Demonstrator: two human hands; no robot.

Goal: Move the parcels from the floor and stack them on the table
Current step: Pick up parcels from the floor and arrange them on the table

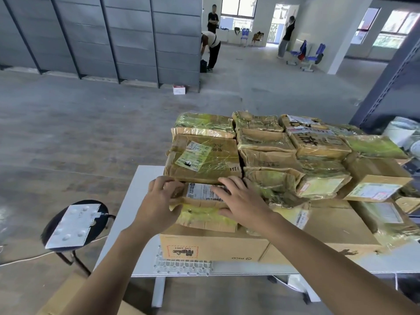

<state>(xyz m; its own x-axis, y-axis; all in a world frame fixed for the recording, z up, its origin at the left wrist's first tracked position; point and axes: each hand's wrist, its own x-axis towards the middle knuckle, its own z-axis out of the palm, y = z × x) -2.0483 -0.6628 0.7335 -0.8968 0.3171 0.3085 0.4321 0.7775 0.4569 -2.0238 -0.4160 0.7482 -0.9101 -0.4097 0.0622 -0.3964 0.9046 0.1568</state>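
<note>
**Small parcel held at the front of a tall pile on the counter**

The fingers point(169, 181) of the left hand point(156, 203) curl over the left end of a small parcel point(202, 212), gripping it with the thumb lower down. The fingers point(227, 185) of the right hand point(245, 201) lie nearly straight and slightly spread across its labelled top, thumb against the front edge.

The small parcel sits in the centre of the frame, on top of a large carton point(213, 246) that stands on the white counter point(138, 196). Just behind and to the right rises a pile of parcels point(272, 155), brown cardboard wrapped in yellowish tape, several layers high and reaching toward the right edge.

Judging by this, most of the job looks done: many parcels are already stacked and this one is being set in place. Little shows on the floor. A piece of brown cardboard point(66, 296) lies at the lower left corner, though whether it is a parcel cannot be told, and a small white box point(179, 89) sits well apart by the grey partition in the upper middle. A black stool point(54, 228) stands lower left
</note>
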